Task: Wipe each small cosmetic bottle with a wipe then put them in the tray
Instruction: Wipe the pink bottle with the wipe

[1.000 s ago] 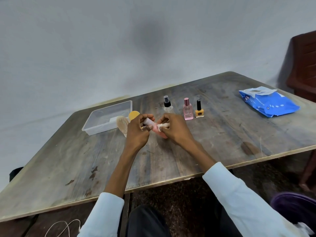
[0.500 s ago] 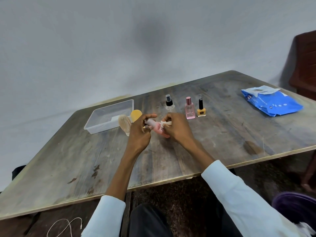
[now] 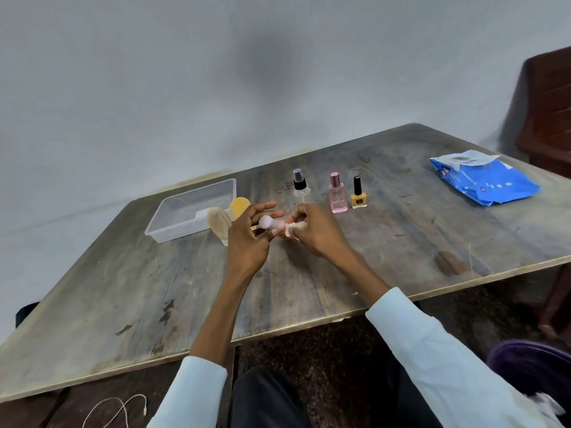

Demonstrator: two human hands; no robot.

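Note:
My left hand [image 3: 248, 239] holds a small pink bottle [image 3: 272, 224] lying sideways above the table, its pale cap pointing left. My right hand [image 3: 316, 231] pinches a crumpled wipe [image 3: 296, 227] against the bottle's body. Behind my hands stand a clear spray bottle with a black top [image 3: 300, 186], a pink perfume bottle [image 3: 337, 194] and a yellow nail polish bottle with a black cap [image 3: 358, 194]. A clear plastic tray [image 3: 173, 230] sits to the left on the wooden table.
A beige brush head [image 3: 218, 223] and a yellow sponge [image 3: 239, 206] lie by the tray's right side. A blue wipes pack [image 3: 485, 180] rests at the far right. A dark chair [image 3: 550, 109] stands beyond the table's right corner. A white cable [image 3: 120, 410] lies on the floor.
The pink bottle has turned in my hands, and its cap now shows beyond my left fingers. My left fingers have spread. The wipe stays pressed on the bottle.

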